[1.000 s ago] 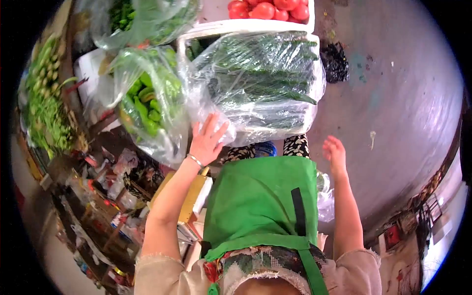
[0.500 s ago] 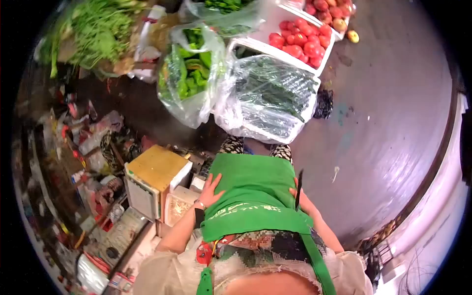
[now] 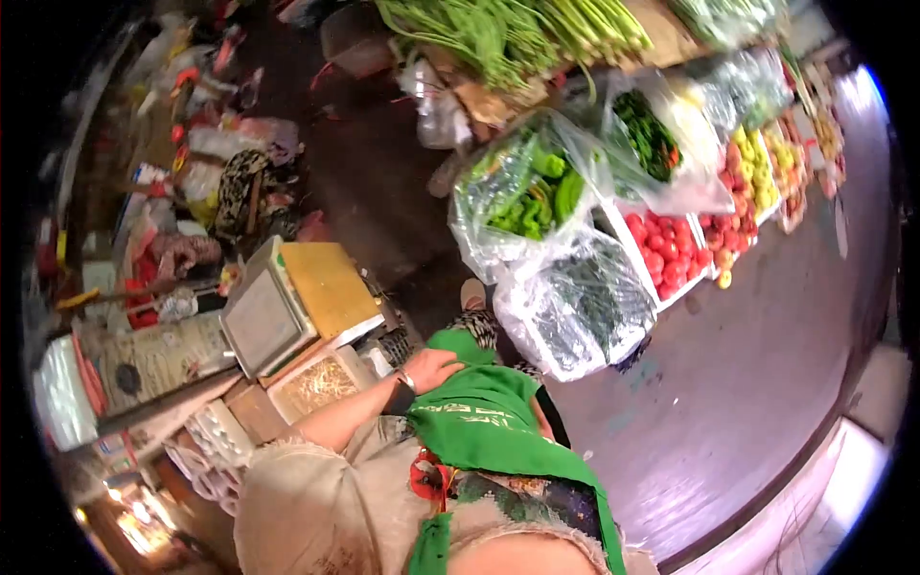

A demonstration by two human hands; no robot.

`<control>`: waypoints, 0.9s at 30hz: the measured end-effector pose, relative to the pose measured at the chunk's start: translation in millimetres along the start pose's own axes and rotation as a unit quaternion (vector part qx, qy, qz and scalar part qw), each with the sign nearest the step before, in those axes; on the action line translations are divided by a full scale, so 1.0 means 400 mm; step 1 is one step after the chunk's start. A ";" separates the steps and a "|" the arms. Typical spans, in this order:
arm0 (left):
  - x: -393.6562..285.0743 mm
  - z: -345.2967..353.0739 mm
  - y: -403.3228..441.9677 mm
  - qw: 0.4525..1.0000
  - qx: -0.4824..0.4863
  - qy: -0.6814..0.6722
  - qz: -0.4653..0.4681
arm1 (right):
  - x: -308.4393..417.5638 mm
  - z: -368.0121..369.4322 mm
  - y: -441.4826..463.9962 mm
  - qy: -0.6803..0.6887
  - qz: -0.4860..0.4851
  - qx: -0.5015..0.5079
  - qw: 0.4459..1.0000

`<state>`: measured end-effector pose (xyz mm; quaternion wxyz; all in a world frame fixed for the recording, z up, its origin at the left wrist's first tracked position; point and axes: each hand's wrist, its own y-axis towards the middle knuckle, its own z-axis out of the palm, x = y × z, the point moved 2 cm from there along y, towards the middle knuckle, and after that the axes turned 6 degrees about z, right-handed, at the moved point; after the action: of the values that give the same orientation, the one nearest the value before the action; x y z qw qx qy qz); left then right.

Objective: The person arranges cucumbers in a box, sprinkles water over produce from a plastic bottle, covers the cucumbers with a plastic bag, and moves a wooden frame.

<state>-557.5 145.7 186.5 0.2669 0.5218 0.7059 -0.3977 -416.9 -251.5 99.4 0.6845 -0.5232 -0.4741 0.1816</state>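
Note:
My left hand [image 3: 433,369] lies at the front of the green apron [image 3: 498,412] I wear, its fingers curled into the cloth, which bunches around them. A pale bracelet circles that wrist. Of my right arm, only a strip of skin [image 3: 544,414] shows beside the apron's right edge, with a dark, narrow shape [image 3: 556,422] along it. The right fingers are hidden. Beyond my knees stand a plastic-covered box of dark green vegetables [image 3: 580,307] and a clear bag of green peppers [image 3: 537,196].
Tomatoes [image 3: 666,251] and other produce line up to the right. Leafy greens [image 3: 498,38] lie at the top. On my left are a yellow-topped cabinet [image 3: 328,290], a box of straw-like material [image 3: 321,383] and egg trays [image 3: 218,431]. Grey floor [image 3: 738,383] stretches right.
My view has swung left, shifting the produce rightward. My left fingers, spread on the apron before, are now curled into it. My right hand has slipped mostly out of sight.

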 end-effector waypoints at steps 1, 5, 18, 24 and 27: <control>0.000 -0.017 -0.011 0.996 -0.001 -0.040 -0.081 | 0.026 -0.013 0.006 -0.017 -0.005 0.002 1.000; 0.016 -0.071 -0.162 0.931 -0.032 -0.163 -0.324 | 0.131 -0.068 0.040 -0.072 -0.027 0.014 0.997; 0.168 0.125 -0.559 0.891 -0.178 -0.312 -0.278 | 0.350 -0.175 0.170 -0.140 -0.069 0.080 0.985; 0.213 0.015 -0.598 0.718 -0.318 -0.494 -0.374 | 0.462 -0.153 0.148 -0.201 -0.041 0.060 0.977; 0.367 0.152 -0.715 0.752 -0.306 -0.416 -0.408 | 0.571 -0.072 0.121 -0.235 -0.058 0.046 0.969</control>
<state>-877.0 131.9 118.2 0.4923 -0.1429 0.7548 -0.4093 -270.1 -78.6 161.1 0.5864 -0.4054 -0.6425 0.2809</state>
